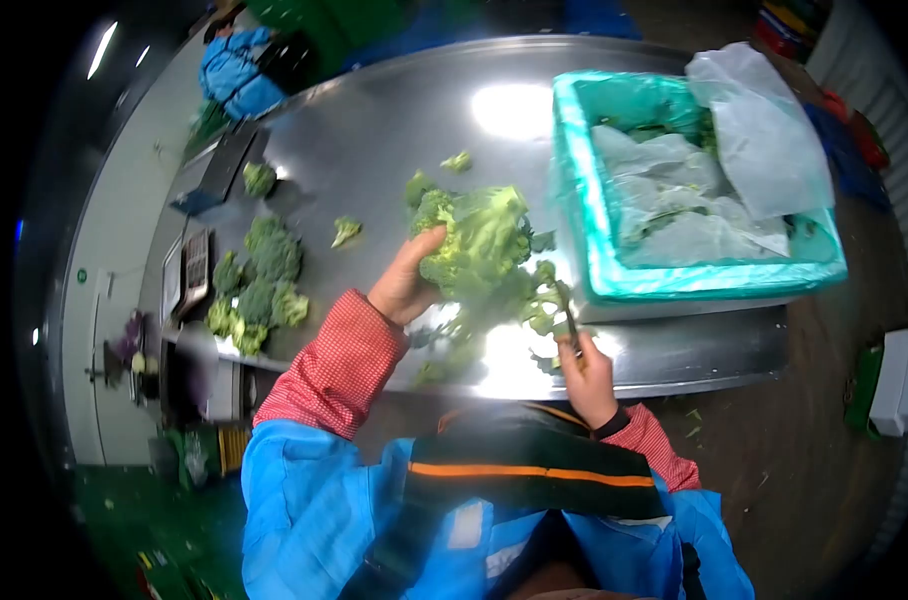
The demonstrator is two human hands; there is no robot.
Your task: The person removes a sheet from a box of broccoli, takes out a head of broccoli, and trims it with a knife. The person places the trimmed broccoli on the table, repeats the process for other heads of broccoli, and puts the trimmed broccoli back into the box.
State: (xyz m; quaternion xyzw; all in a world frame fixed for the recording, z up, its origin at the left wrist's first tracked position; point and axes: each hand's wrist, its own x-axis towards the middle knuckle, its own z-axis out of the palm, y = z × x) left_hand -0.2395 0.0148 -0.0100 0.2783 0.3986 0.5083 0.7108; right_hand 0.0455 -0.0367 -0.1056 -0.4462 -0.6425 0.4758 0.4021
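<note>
My left hand is closed around a large broccoli head, held above the metal table with its pale stems facing up. In my right hand is a knife, its blade pointing up and away from me beside small broccoli pieces. Part of the area between the hands is blurred. Two small florets, one left of the held head and one beyond it, lie on the table. Further left sits a pile of broccoli, with a single floret behind it.
A box lined with green plastic, holding clear bags and greens, stands at the right of the metal table. At the left edge is a scale with a keypad. Another person in blue is beyond the table's far left.
</note>
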